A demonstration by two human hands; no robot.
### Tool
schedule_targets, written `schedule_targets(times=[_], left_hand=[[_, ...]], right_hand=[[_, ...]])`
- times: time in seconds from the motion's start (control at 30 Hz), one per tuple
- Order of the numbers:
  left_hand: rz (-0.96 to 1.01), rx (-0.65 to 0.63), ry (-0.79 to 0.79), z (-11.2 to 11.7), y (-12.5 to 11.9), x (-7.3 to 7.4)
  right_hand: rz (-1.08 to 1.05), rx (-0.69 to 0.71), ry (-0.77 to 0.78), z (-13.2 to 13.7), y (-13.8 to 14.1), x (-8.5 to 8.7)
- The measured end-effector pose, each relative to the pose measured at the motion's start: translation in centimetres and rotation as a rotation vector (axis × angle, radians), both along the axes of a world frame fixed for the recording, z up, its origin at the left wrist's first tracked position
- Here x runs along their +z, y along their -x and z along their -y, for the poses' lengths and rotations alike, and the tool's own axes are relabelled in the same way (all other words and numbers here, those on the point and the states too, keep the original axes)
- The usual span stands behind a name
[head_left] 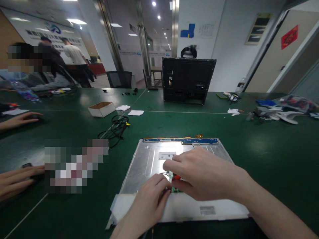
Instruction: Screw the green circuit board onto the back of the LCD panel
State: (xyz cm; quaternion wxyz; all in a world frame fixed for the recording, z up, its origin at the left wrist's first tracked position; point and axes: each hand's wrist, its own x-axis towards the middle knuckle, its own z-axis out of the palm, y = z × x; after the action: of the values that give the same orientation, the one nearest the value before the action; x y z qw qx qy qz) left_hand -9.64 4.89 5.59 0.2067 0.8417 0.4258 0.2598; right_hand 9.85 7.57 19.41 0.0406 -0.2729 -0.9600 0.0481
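Note:
A silver flat display panel (134,169) lies on the green table, its metal back facing up. Along its far edge runs a blue circuit strip (164,141). Near the panel's middle is a small green circuit board (175,190), mostly hidden under my hands. My right hand (201,172) is curled over the board, its fingers closed on a small red-and-black object (176,177) whose full shape is covered. My left hand (152,196) rests on the panel at the board's left side, fingertips pressed together beside thin wires; what they pinch is hidden.
A black monitor housing (188,79) stands upright at the back. Left of the panel lie black cables (116,129) and an open cardboard box (101,109). Plastic bags and scraps (281,108) sit at far right. Another person's hands (20,179) are on the left.

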Motion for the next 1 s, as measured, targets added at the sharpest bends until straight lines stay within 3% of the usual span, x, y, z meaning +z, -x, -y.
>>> schedule_targets(times=[0.7, 1.0], left_hand=[[0.028, -0.012, -0.014, -0.04, -0.1, 0.16], [-0.003, -0.024, 0.036, -0.09, 0.01, -0.13]], right_hand=[[-0.019, -0.003, -0.027, -0.17, 0.13, -0.31], [-0.01, 0.068, -0.013, -0.03, 0.02, -0.02]])
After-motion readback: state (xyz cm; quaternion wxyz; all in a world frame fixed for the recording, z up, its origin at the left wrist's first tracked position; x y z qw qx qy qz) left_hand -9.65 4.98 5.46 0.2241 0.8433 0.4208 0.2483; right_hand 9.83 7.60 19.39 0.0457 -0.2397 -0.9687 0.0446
